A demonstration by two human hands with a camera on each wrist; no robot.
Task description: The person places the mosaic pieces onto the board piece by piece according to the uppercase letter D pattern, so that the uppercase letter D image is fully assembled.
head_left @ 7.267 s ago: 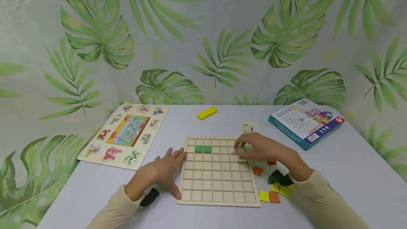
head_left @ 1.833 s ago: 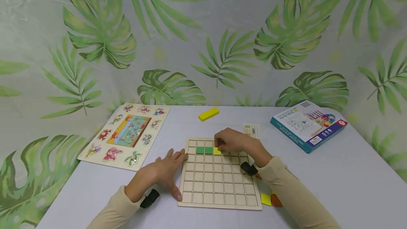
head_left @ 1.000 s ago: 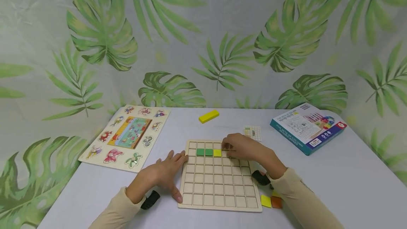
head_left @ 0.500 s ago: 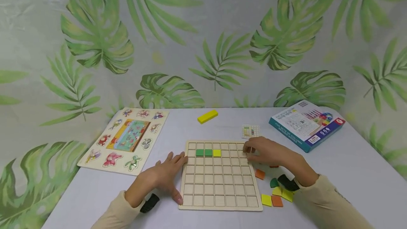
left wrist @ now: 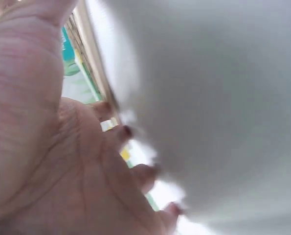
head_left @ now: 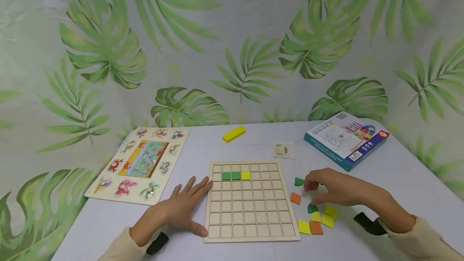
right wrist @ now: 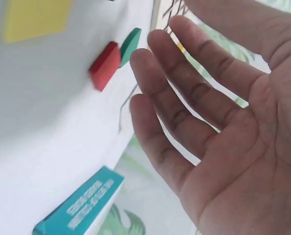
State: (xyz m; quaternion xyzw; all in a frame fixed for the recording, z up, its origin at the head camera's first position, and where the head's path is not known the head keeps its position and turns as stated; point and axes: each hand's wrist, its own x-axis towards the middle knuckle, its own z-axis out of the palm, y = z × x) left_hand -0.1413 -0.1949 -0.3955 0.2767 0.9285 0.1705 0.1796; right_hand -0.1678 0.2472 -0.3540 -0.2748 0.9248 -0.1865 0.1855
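A wooden grid board (head_left: pixel 253 206) lies flat on the table. Two green square tiles (head_left: pixel 231 176) and a yellow square tile (head_left: pixel 245 176) sit side by side in its second row. My left hand (head_left: pixel 181 208) is spread along the board's left edge, fingers and thumb touching it. To the right of the board, my right hand (head_left: pixel 338 186) hovers over loose tiles, its fingers loosely bent and holding nothing. Near its fingertips are a green rounded tile (head_left: pixel 299 181) and, in the right wrist view, a red tile (right wrist: pixel 105 67). Another green rounded tile (head_left: pixel 312 208) lies below its thumb.
Orange tiles (head_left: pixel 295 198) and several yellow tiles (head_left: pixel 327 220) lie right of the board. Behind it are a small pattern card (head_left: pixel 284 150) and a yellow bar (head_left: pixel 233 134). A picture puzzle board (head_left: pixel 123 172) is at left, a teal-edged box (head_left: pixel 346 140) at back right.
The yellow tile has come to lie beside the two green ones on the board. My right hand then left the board and moved right over the loose tiles. My left hand stays at the edge.
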